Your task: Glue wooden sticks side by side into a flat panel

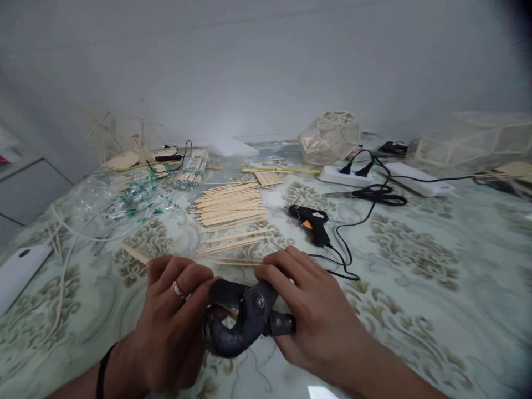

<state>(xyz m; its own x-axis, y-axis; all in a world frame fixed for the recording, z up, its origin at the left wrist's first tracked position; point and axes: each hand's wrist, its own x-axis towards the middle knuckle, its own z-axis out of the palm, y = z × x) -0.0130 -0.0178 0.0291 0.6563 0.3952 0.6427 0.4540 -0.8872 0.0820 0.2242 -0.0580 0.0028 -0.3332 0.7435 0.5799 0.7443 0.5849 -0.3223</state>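
Observation:
My right hand [310, 302] is closed round the handles of a black pipe cutter [239, 335] with a hooked lower jaw. Its jaws face left, and a bit of pale wood shows between them. My left hand [174, 316], wearing a ring, is closed right beside the jaws. Out of its far side sticks the end of a flat wooden stick [136, 255]; the fingers hide the rest. Just beyond both hands lies a spread of thin wooden sticks [230, 202]. A black hot glue gun [311, 221] lies on its side past my right hand.
Scissors [366, 194] and a white power strip [346, 175] with cords lie at the right. Behind stands a wooden-framed polyhedron [330, 138]. Plastic wrappers [137, 199] cover the left; a white phone-like object [25, 271] and a white cable [64, 277] lie near the left edge.

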